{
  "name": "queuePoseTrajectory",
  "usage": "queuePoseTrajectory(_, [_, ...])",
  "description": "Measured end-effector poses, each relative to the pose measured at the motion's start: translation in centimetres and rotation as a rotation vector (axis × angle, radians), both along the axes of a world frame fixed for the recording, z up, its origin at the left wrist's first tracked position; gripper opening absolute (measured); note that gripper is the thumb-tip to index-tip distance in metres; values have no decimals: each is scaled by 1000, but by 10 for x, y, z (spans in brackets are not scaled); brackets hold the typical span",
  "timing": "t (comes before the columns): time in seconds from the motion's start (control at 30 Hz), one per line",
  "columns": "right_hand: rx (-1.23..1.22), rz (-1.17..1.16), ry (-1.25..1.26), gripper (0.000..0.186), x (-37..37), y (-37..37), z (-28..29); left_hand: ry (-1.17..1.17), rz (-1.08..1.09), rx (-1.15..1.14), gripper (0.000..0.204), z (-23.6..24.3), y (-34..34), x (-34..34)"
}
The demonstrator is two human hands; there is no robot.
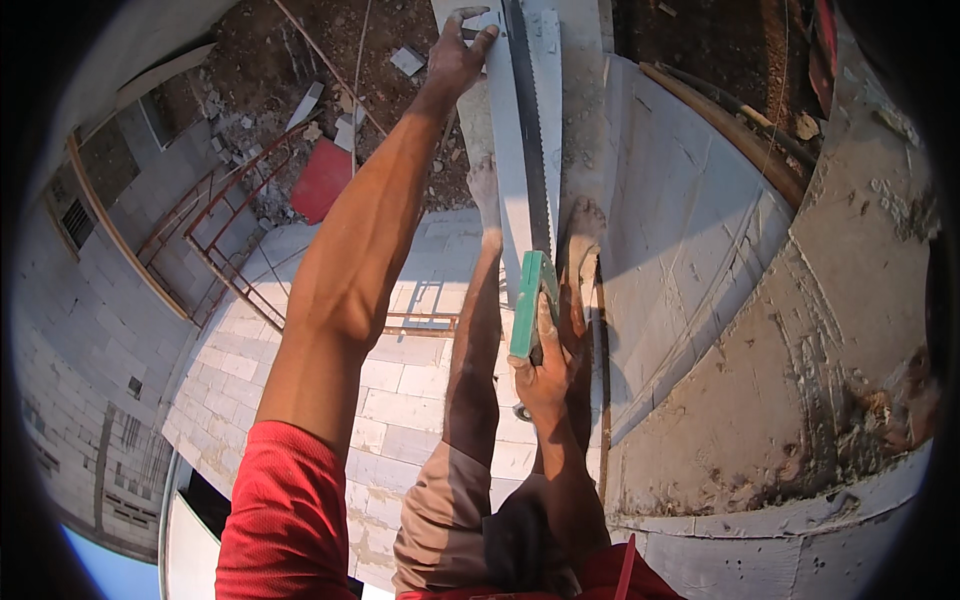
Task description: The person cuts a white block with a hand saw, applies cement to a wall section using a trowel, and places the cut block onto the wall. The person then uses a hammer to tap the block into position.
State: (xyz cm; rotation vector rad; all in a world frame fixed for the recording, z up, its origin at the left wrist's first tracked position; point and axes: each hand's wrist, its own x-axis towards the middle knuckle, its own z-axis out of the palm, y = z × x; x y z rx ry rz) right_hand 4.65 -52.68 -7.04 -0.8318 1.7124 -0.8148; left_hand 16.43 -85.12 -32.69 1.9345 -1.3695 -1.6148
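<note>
My left hand [462,55] is closed on the far end of a long pale strip of board [505,120] at the top centre. A long toothed saw blade [530,120] lies along the strip's right side. My right hand [542,365] is closed round the saw's green handle [527,300] at the centre. The strip lies on a pale, dusty ledge [582,120], with my bare feet [585,230] either side of the strip and saw.
Pale block walling [380,400] drops away below me. At the left stand red metal frames [210,230]; rubble [405,62] and a red panel [320,180] lie beyond. At the right are a wooden pole [720,130], a pale slab [680,220] and rough concrete [780,370].
</note>
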Motion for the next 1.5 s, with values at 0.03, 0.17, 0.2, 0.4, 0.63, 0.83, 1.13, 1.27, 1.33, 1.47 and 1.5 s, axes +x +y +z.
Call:
queuePoseTrajectory(0.03, [77,12,-3,87,1,-5,-6,-10,-4,0,47,1,-1,-1])
queuePoseTrajectory(0.17, [-34,95,161,83,9,-38,-45,-74,-19,-2,45,1,-1,-3])
queuePoseTrajectory(0.2, [-16,156,198,81,13,-50,-56,-102,-33,-8,44,0,-1,-3])
queuePoseTrajectory(0.4, [-48,37,104,77,-5,-123,-85,-45,-28,-51,43,-7,0,-3])
queuePoseTrajectory(0.63, [80,-229,-156,84,-6,-76,-43,-38,-12,-55,46,-9,0,1])
queuePoseTrajectory(0.83, [60,-307,-211,84,21,-17,-43,6,-26,-53,45,-15,0,5])
queuePoseTrajectory(1.13, [72,-118,-99,84,18,-46,-39,-1,-19,-46,43,-19,0,5])
queuePoseTrajectory(1.27, [-108,89,27,79,21,-68,-51,15,-42,-93,42,-25,1,6])
queuePoseTrajectory(1.33, [-106,-23,10,78,19,-83,-56,12,-24,-112,43,-26,2,5])
queuePoseTrajectory(1.47, [15,-16,10,79,2,-116,-62,-41,-10,-77,43,-23,2,3])
queuePoseTrajectory(1.5, [0,46,59,80,-4,-122,-63,-59,-8,-77,43,-22,0,1])
